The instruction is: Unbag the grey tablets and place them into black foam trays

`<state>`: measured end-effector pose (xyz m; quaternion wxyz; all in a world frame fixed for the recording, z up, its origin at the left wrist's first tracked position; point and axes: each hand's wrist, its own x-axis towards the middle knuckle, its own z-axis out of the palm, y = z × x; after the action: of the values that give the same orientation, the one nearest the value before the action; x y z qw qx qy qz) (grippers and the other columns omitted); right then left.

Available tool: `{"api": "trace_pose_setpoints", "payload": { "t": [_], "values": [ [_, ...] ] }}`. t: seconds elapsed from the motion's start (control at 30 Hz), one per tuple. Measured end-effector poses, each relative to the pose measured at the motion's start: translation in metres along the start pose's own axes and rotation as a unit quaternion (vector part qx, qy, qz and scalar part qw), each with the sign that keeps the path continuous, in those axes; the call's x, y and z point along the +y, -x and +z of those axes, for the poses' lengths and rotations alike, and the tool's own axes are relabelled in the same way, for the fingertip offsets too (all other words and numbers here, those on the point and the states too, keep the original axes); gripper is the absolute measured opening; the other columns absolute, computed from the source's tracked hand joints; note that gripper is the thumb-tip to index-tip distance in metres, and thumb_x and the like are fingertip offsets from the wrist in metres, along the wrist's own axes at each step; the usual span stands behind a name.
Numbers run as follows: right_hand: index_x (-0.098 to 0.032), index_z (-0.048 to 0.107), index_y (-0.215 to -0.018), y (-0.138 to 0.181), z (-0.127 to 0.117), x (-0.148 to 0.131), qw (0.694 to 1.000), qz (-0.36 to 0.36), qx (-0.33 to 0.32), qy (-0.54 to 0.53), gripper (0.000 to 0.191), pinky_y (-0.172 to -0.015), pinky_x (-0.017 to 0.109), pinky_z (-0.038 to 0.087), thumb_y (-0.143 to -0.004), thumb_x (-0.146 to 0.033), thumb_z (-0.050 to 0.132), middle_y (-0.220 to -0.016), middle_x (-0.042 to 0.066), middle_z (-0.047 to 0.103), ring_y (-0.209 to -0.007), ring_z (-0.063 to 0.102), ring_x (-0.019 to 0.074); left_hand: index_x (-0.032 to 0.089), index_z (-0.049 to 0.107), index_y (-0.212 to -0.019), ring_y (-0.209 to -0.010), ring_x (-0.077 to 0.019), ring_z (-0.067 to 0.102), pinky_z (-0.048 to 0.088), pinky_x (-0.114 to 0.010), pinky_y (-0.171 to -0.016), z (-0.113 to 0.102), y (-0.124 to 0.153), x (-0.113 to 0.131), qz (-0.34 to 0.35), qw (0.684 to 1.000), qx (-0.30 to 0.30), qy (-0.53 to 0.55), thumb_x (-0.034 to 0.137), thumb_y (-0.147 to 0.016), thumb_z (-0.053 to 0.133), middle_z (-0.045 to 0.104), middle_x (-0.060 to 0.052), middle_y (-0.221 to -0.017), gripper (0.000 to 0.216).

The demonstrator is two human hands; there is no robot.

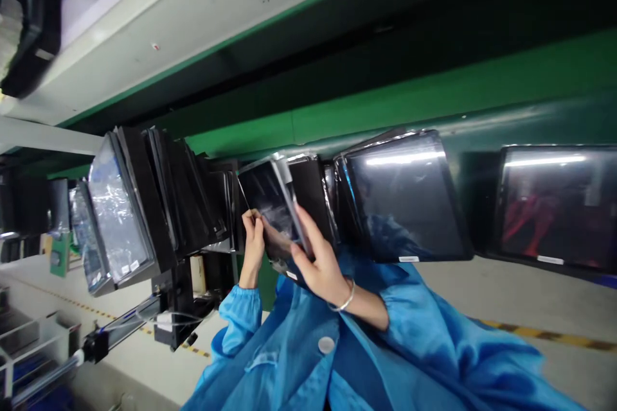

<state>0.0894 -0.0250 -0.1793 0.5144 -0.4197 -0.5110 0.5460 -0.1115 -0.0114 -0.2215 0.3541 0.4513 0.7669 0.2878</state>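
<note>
A dark flat screen panel [270, 196] with a glossy face and a pale side edge is held up at a tilt in front of my chest. My left hand [253, 244] grips its left edge with bent fingers. On the opposite edge, my right hand [322, 263] has its thumb on the near face and its fingers along the side. A small white label shows at the panel's lower edge. Just right of it, a black foam sheet [313, 196] and another glossy screen panel [405, 199] lean on the line.
To the left stands a row of black foam sheets [168, 192] and a film-wrapped panel [118, 205]. Another screen panel [559, 205] is at far right. A white shelf edge [193, 13] runs overhead. A metal rail [125, 327] is at lower left.
</note>
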Motion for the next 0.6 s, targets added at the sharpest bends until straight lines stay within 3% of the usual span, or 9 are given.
{"api": "trace_pose_setpoints", "payload": {
  "t": [0.1, 0.23, 0.3, 0.37, 0.43, 0.47, 0.53, 0.6],
  "values": [
    [-0.03, 0.021, -0.172, -0.005, -0.024, 0.025, 0.991, 0.02, 0.056, 0.123, 0.074, -0.127, 0.045, 0.045, -0.106, -0.017, 0.05, -0.17, 0.009, 0.043, -0.155, 0.046, 0.0257, 0.026, 0.047, -0.131, -0.145, -0.0286, 0.055, 0.04, -0.049, -0.127, 0.018, -0.002, 0.005, 0.008, 1.0, -0.001, 0.018, 0.066, -0.099, 0.056, 0.057, -0.013, -0.147, 0.053],
    [-0.037, 0.02, -0.172, -0.008, -0.057, 0.027, 0.968, -0.074, 0.038, 0.238, 0.075, -0.133, 0.055, 0.033, -0.105, -0.011, 0.044, -0.181, 0.001, 0.014, -0.165, 0.024, 0.0294, 0.024, 0.041, -0.139, -0.155, -0.03, 0.045, 0.032, -0.049, -0.132, 0.033, 0.003, 0.011, 0.009, 0.999, 0.024, 0.036, 0.065, -0.097, 0.062, 0.045, -0.018, -0.163, 0.062],
    [-0.039, 0.023, -0.171, -0.006, -0.088, 0.019, 0.942, -0.102, 0.072, 0.311, 0.073, -0.135, 0.062, 0.022, -0.106, -0.013, 0.045, -0.182, -0.002, 0.006, -0.167, 0.015, 0.032, 0.022, 0.036, -0.146, -0.162, -0.0318, 0.034, 0.025, -0.05, -0.135, 0.032, 0.006, 0.02, 0.014, 0.998, 0.048, 0.035, 0.062, -0.098, 0.062, 0.032, -0.021, -0.171, 0.068],
    [-0.034, 0.03, -0.17, -0.001, -0.129, 0.017, 0.912, -0.055, 0.158, 0.375, 0.069, -0.133, 0.068, 0.017, -0.106, -0.029, 0.056, -0.182, 0.004, 0.012, -0.167, 0.014, 0.0373, 0.018, 0.03, -0.155, -0.169, -0.034, 0.013, 0.014, -0.053, -0.138, 0.031, 0.012, 0.037, 0.055, 0.994, 0.093, -0.004, 0.057, -0.096, 0.068, 0.011, -0.024, -0.178, 0.08],
    [-0.021, 0.043, -0.164, 0.006, -0.173, 0.023, 0.883, 0.047, 0.231, 0.405, 0.086, -0.129, 0.071, 0.021, -0.093, -0.06, 0.073, -0.175, 0.018, 0.026, -0.161, 0.024, 0.0459, 0.016, 0.034, -0.157, -0.17, -0.0349, 0.004, 0.009, -0.054, -0.138, 0.036, 0.022, 0.062, 0.12, 0.984, 0.117, -0.05, 0.049, -0.095, 0.072, 0.006, -0.023, -0.179, 0.081],
    [-0.016, 0.049, -0.159, 0.009, -0.193, 0.029, 0.877, 0.1, 0.244, 0.401, 0.103, -0.127, 0.072, 0.026, -0.079, -0.075, 0.079, -0.166, 0.024, 0.037, -0.156, 0.032, 0.0493, 0.017, 0.042, -0.154, -0.169, -0.034, 0.009, 0.011, -0.053, -0.138, 0.044, 0.029, 0.075, 0.152, 0.982, 0.094, -0.057, 0.045, -0.097, 0.07, 0.016, -0.021, -0.177, 0.07],
    [-0.013, 0.061, -0.144, 0.013, -0.224, 0.04, 0.882, 0.195, 0.249, 0.35, 0.123, -0.122, 0.068, 0.035, -0.05, -0.089, 0.086, -0.145, 0.025, 0.055, -0.139, 0.049, 0.049, 0.022, 0.057, -0.146, -0.164, -0.0296, 0.03, 0.023, -0.048, -0.137, 0.069, 0.047, 0.099, 0.185, 0.982, -0.026, -0.023, 0.04, -0.104, 0.058, 0.04, -0.017, -0.167, 0.045],
    [-0.017, 0.067, -0.128, 0.014, -0.244, 0.049, 0.892, 0.25, 0.246, 0.285, 0.118, -0.116, 0.062, 0.042, -0.035, -0.087, 0.09, -0.126, 0.019, 0.065, -0.121, 0.06, 0.0429, 0.023, 0.057, -0.148, -0.16, -0.0277, 0.04, 0.03, -0.045, -0.135, 0.107, 0.065, 0.112, 0.171, 0.971, -0.165, 0.025, 0.039, -0.106, 0.052, 0.048, -0.016, -0.164, 0.046]
  ]
}}
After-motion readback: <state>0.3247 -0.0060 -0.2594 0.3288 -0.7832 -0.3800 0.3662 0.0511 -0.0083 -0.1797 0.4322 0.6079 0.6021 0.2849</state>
